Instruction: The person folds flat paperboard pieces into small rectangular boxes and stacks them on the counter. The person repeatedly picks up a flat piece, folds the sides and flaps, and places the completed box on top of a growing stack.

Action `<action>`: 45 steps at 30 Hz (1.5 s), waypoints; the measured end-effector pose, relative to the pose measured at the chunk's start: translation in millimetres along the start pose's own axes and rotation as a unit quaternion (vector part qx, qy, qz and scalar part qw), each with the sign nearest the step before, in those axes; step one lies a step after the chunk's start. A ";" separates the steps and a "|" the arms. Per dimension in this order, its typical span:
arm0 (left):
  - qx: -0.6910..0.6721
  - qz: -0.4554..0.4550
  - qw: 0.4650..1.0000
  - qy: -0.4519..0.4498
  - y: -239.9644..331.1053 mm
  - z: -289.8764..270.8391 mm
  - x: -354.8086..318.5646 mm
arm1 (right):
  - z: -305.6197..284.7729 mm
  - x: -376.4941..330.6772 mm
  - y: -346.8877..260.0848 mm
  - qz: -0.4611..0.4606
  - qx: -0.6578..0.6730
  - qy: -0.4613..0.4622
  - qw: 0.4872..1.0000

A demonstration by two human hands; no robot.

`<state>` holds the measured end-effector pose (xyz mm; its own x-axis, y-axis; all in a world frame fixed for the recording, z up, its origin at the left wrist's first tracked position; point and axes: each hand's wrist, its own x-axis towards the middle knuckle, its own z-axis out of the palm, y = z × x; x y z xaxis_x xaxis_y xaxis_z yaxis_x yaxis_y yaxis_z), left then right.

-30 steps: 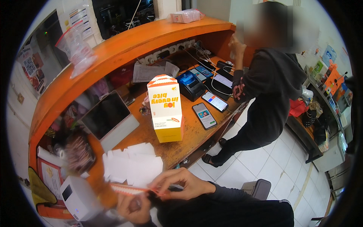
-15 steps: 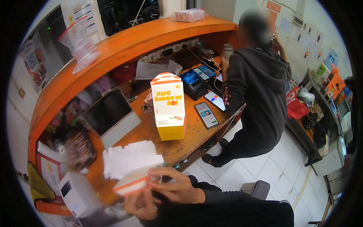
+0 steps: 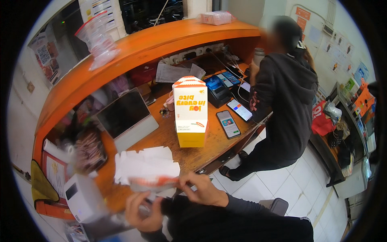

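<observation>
A white and orange paper box (image 3: 155, 182), smeared by motion, is held low over the near part of the counter. My right hand (image 3: 204, 190) pinches its right end between thumb and fingers. My left hand (image 3: 143, 213) is just below the box, fingers bent and blurred; whether it touches the box cannot be made out. Beyond them stands an upright white and yellow carton (image 3: 191, 109) with orange zigzag edging at its top. A pile of white papers (image 3: 147, 161) lies on the counter behind the held box.
The wooden counter (image 3: 161, 139) bears a tablet on a stand (image 3: 128, 117), a white printer-like device (image 3: 84, 197), phones (image 3: 228, 124) and a dark blue card terminal (image 3: 217, 89). A person in a dark hoodie (image 3: 288, 92) stands at right with a bottle (image 3: 258, 56). A bin (image 3: 279, 206) stands on the tiled floor.
My right hand has moved right with the box's end. My left hand has drawn down and left, away from my right hand. The whole scene has shifted slightly right in view.
</observation>
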<state>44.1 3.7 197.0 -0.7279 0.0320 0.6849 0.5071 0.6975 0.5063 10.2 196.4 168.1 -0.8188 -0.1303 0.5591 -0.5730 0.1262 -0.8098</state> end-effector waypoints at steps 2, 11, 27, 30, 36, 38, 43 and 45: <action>0.071 0.015 0.997 0.037 1.9 2.6 4.9 | -2.1 5.8 -5.6 0.057 0.057 0.065 0.995; 0.030 -0.005 0.999 -0.029 -10.4 2.4 5.6 | -24.7 16.2 -14.4 0.048 -0.061 -0.124 0.989; -0.207 -0.101 0.970 -0.078 -19.9 -1.5 -7.5 | -3.1 8.7 4.6 -0.065 -0.210 0.162 0.962; -0.174 -0.173 0.969 0.030 -14.9 7.9 -3.5 | 11.8 -12.6 8.8 -0.023 -0.161 0.144 0.976; -0.051 -0.163 0.979 0.114 9.9 29.9 -2.3 | 16.6 -45.9 8.8 0.073 0.096 -0.022 0.992; -0.097 -0.194 0.968 0.127 14.8 33.3 -3.6 | 16.0 -43.3 10.3 0.100 0.137 -0.050 0.984; -0.050 -0.164 0.980 0.104 13.9 29.3 -3.4 | 20.4 -23.0 7.1 0.006 0.011 -0.109 0.994; 0.000 -0.044 0.996 0.072 13.6 27.2 -2.2 | 30.2 -16.6 0.7 0.044 0.144 -0.043 0.988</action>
<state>40.0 32.7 188.1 -0.6954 -0.1331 0.7062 0.4443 0.6928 0.5680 24.5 169.0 152.8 -0.8518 -0.2161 0.4772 -0.4559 -0.1426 -0.8785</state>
